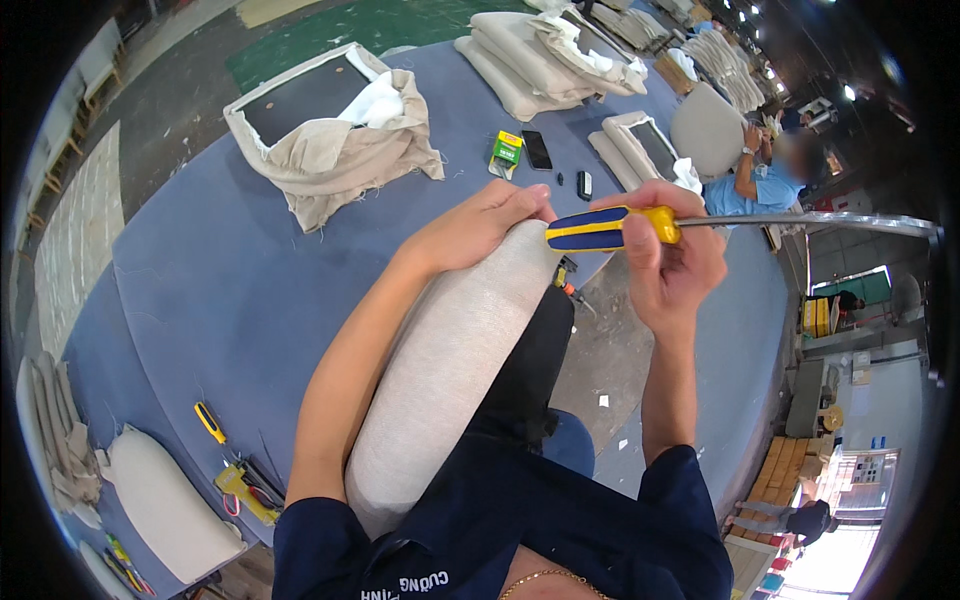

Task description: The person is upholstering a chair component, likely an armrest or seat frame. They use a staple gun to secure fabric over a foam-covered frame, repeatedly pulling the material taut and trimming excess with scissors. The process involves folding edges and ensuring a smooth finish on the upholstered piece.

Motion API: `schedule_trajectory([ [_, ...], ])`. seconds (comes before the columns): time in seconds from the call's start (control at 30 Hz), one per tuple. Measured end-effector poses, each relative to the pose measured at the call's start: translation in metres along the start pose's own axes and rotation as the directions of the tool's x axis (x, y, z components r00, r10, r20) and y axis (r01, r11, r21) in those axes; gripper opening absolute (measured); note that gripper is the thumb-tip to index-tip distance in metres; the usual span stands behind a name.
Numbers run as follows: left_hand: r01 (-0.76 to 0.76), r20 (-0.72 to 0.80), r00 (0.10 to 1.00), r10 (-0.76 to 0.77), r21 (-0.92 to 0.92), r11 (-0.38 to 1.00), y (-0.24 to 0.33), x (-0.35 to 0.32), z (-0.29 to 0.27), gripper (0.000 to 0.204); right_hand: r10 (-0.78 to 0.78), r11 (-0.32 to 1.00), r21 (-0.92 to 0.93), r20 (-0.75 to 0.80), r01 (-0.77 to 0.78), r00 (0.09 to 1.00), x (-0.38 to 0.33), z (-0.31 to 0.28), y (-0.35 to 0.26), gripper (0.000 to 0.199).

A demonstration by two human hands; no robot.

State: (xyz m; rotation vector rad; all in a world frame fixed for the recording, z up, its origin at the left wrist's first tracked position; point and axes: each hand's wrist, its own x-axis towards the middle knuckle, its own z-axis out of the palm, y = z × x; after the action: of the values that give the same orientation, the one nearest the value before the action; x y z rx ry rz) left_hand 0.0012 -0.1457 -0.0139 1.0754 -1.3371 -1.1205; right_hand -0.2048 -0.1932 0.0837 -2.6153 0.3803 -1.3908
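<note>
Left hand (492, 225) curls over the top end of the pad (455, 360), its fingertips mostly out of sight; left forearm runs along the pad's left side. Right hand (678, 245) is closed round the screwdriver (600, 229), gripping by the yellow and blue handle, butt end at the pad's top, long shaft pointing off right. Can't tell if butt and pad touch. Pad stands tilted against the person's body, inside the counter's (220, 300) near edge, not laid on it.

Step looks like hand-and-tool work at the pad's top end, left hand steadying. Next move there would seem to call for a firm left hold and, if the tip is wanted, turning the shaft round to the pad.

Around: frame with loose cloth (345, 165) by the counter's far left edge; stack (510, 75) at the far edge; green box (506, 152), phone (537, 150) and small black case (584, 184) toward the right end. Spare driver (209, 422) and yellow tool (245, 490) by the near left edge. Co-worker (750, 195) past the right end.

In the way: left hand covers part of the pad's top; long shaft needs swing room on the right, otherwise nothing obvious blocks the pad
</note>
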Motion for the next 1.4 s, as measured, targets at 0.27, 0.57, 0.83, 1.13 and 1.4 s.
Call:
schedule_trajectory([
  [0.27, 0.027, -0.060, 0.998, -0.027, -0.001, 1.000, -0.006, -0.005, -0.002, 0.056, -0.052, 0.998, 0.031, 0.169, 0.048, 0.984, 0.024, 0.011, -0.016, 0.014],
  [0.57, -0.010, -0.068, 0.998, 0.015, 0.071, 0.997, -0.018, -0.006, 0.008, 0.051, 0.010, 0.990, 0.137, 0.230, -0.042, 0.973, 0.029, 0.010, -0.010, 0.018],
  [0.83, -0.240, 0.276, 0.937, 0.216, 0.056, 0.969, 0.021, -0.021, -0.021, 0.031, 0.646, 0.734, 0.349, -0.098, -0.582, 0.757, -0.075, 0.026, 0.067, 0.017],
  [1.13, -0.117, 0.049, 0.993, 0.107, 0.270, 0.956, 0.073, -0.086, -0.094, 0.020, 0.705, 0.540, -0.134, 0.612, -0.831, 0.359, -0.291, 0.213, 0.073, 0.034],
  [1.4, 0.213, -0.395, 0.917, 0.062, 0.614, 0.760, 0.075, -0.091, -0.109, 0.032, 0.793, 0.550, -0.589, 0.146, -0.592, 0.591, -0.333, 0.249, 0.195, 0.020],
])
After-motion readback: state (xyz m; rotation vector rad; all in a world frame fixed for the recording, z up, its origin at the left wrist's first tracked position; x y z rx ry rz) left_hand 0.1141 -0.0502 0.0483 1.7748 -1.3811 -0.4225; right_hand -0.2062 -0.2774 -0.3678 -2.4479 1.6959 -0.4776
